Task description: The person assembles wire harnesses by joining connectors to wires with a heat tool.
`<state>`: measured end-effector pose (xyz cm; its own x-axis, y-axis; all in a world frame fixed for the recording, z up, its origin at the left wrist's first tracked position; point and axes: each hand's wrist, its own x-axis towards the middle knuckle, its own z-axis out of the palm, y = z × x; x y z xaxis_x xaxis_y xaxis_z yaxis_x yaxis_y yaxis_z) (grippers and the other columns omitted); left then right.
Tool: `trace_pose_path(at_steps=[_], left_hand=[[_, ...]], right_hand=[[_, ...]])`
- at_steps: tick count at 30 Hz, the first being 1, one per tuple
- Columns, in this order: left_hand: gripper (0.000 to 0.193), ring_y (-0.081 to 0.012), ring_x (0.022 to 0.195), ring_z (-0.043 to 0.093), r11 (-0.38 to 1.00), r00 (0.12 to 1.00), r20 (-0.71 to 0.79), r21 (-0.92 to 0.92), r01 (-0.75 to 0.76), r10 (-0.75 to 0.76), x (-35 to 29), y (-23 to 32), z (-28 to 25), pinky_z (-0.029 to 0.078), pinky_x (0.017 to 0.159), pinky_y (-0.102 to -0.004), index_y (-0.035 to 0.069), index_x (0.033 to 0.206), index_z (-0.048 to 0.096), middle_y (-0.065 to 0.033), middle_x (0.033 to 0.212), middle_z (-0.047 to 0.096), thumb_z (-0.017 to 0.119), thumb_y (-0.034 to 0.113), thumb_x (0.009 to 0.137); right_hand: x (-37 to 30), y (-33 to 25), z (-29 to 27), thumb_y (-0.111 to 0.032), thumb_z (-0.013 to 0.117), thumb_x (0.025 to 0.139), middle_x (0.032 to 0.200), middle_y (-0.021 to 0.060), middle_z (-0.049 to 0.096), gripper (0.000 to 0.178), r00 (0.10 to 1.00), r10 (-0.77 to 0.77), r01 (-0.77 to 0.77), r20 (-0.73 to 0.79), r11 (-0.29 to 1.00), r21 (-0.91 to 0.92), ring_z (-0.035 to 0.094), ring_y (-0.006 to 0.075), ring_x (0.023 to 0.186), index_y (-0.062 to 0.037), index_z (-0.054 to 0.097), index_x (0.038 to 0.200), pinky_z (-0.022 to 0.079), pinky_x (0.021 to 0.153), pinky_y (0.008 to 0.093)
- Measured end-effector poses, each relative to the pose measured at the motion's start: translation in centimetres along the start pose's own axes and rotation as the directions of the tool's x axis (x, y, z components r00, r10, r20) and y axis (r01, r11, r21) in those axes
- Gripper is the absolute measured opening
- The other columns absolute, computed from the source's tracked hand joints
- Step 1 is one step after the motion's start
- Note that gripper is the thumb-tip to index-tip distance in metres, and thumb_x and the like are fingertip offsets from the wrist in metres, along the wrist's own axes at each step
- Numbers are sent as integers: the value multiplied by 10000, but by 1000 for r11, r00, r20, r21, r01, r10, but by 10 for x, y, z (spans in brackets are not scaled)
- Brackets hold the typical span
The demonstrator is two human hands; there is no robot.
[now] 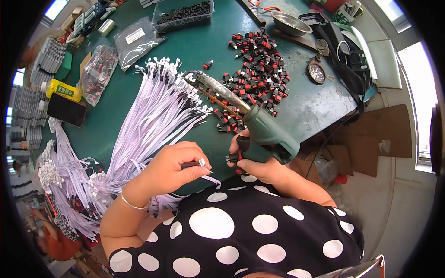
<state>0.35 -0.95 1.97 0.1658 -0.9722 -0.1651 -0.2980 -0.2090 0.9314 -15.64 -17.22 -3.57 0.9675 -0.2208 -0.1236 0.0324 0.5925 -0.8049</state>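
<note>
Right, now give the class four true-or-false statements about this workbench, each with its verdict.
1. The left hand, a silver bangle at its wrist, holds a small white piece. True.
2. The pile of black-and-red plastic parts lies left of the pale flat cables. False: it lies to their right.
3. A flat black phone is beside the yellow plastic bottle. True.
4. The clear plastic box holds white pieces. False: it holds small black pieces.

The left elbow bends sharply, and the left forearm (123, 215) rises to the left hand (174, 167), whose thumb (195, 173) and curled fingers (187, 152) close in a pinch pointing right. The right forearm (309, 189) slants up and inward; the right hand (266, 170), partly hidden, grips with its thumb (249, 166) pointing left. The hands face each other, near but apart.
</note>
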Motion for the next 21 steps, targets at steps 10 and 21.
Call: trace_pose_path(at_steps=[10,21], left_hand=[[88,-193,564,547,881,974,-168,470,-58,154,-18,18,10,397,503,-283,71,780,625,-41,677,576,663,125,721],[88,-79,546,486,994,965,-239,-27,105,-108,-18,-3,21,371,484,-221,5,819,627,-49,715,565,635,74,764]], right_hand=[[-1,-8,5,51,560,730,942,55,548,370,984,-54,125,172,890,-438,537,122,877,-13,482,1086,449,787,270],[3,2,18,-31,620,756,870,15,580,210,996,60,-79,-61,925,-371,544,89,815,-39,570,960,447,741,250]])
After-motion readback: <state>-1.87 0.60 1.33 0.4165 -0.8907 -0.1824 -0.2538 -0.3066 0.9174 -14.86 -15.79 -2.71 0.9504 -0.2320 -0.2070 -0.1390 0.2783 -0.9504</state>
